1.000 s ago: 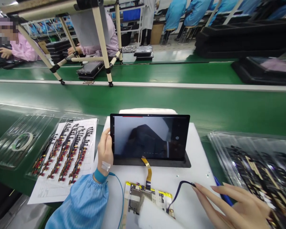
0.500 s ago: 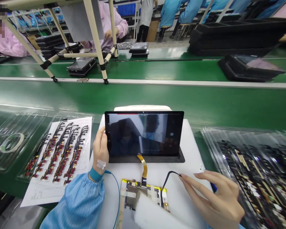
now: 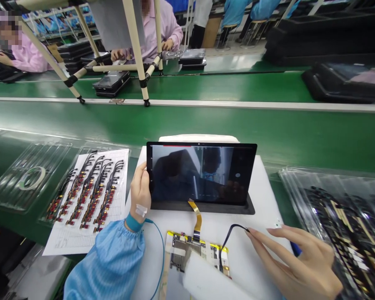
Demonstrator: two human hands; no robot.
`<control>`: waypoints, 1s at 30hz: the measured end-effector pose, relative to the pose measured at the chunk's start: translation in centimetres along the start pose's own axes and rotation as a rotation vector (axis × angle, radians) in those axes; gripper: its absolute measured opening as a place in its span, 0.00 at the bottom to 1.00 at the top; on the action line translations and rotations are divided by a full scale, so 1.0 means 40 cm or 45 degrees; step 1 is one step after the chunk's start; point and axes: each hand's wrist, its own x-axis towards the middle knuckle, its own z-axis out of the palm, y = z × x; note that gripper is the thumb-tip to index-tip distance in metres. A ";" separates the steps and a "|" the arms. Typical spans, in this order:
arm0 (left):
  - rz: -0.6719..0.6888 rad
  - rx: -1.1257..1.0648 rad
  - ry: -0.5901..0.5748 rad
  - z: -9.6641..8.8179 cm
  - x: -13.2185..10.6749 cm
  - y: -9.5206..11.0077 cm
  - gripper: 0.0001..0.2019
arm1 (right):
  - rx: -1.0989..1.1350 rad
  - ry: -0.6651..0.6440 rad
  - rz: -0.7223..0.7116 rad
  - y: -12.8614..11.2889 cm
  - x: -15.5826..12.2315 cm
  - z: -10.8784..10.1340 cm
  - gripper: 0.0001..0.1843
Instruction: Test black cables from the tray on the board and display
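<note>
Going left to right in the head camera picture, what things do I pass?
clear tray → cables → left hand → tablet → right hand

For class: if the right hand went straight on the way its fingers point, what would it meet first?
The right hand would meet the thin black cable first; its end lies at the fingertips, perhaps already touching, though depth is hard to judge.

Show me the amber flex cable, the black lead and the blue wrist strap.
Amber flex cable point(image 3: 198, 218): head view, on its middle bend.
Black lead point(image 3: 225, 239): head view, on its curved length.
Blue wrist strap point(image 3: 133, 223): head view, on the band.
</note>
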 end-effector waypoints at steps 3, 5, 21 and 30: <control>-0.002 -0.008 -0.014 0.001 -0.001 -0.002 0.17 | 0.003 0.010 0.021 0.002 -0.003 0.001 0.06; -0.013 -0.015 -0.022 0.001 -0.001 -0.002 0.17 | -0.009 -0.008 0.004 0.001 -0.002 0.000 0.07; -0.028 -0.017 -0.024 0.002 0.000 -0.006 0.17 | -0.035 -0.046 -0.041 0.000 0.004 -0.008 0.11; -0.032 0.004 -0.019 0.003 0.001 -0.004 0.18 | -0.043 -0.064 -0.064 -0.003 0.011 -0.014 0.13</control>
